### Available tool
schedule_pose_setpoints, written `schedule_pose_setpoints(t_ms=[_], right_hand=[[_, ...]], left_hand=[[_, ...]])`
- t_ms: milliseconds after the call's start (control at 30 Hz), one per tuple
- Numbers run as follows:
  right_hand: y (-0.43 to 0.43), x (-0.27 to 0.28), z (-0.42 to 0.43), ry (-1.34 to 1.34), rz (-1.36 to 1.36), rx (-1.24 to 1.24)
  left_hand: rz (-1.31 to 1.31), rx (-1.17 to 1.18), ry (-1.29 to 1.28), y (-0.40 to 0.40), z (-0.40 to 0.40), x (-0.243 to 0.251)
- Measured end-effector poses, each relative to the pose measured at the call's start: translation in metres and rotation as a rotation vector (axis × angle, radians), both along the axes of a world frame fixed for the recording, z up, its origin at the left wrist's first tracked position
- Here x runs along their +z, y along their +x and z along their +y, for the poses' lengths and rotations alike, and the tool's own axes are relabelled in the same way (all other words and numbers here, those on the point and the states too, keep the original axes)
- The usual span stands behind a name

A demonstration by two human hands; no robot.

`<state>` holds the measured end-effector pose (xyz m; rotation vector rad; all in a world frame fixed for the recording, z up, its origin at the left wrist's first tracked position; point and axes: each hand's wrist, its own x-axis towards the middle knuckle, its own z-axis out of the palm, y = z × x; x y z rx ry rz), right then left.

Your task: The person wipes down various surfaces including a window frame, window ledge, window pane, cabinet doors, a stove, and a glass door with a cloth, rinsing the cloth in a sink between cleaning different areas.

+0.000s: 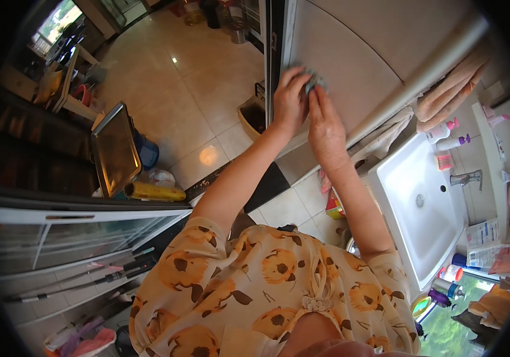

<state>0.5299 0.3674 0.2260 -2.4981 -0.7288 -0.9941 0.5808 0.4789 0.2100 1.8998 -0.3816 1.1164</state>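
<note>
Both bare hands meet on a small greyish-green crumpled cloth or scrubbing pad (314,81); which of the two it is cannot be told. My left hand (291,99) has bent fingers around its left side. My right hand (327,129) presses its lower edge with outstretched fingers. The pad lies against a pale tiled wall (353,58), just beside the dark upright door frame (277,53). Part of the pad is hidden under the fingers.
On the right are a white washbasin (415,201) with a chrome tap (466,178), pump bottles and hanging towels (453,89). A rail runs along the wall. Left of the doorway stand a metal tray (116,149), a blue bucket (148,151) and a yellow roll (156,191).
</note>
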Motion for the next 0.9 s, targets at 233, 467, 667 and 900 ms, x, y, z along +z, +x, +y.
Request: schedule_pose_setpoints(t_ms=[233, 467, 667, 900], right_hand=[[0.002, -0.124, 0.031, -0.061, 0.417, -0.147], [0.017, 0.054, 0.06, 0.115, 0.01, -0.3], [0.004, 0.022, 0.045, -0.181, 0.087, -0.488], [-0.003, 0.086, 0.036, -0.224, 0.026, -0.542]], left_hand=[[0.492, -0.2, -0.038, 0.006, 0.028, -0.141], [0.024, -0.513, -0.135, 0.028, 0.038, 0.032], [0.352, -1.016, -0.014, 0.04, 0.04, -0.022], [-0.071, -0.741, 0.38, 0.038, 0.033, 0.03]])
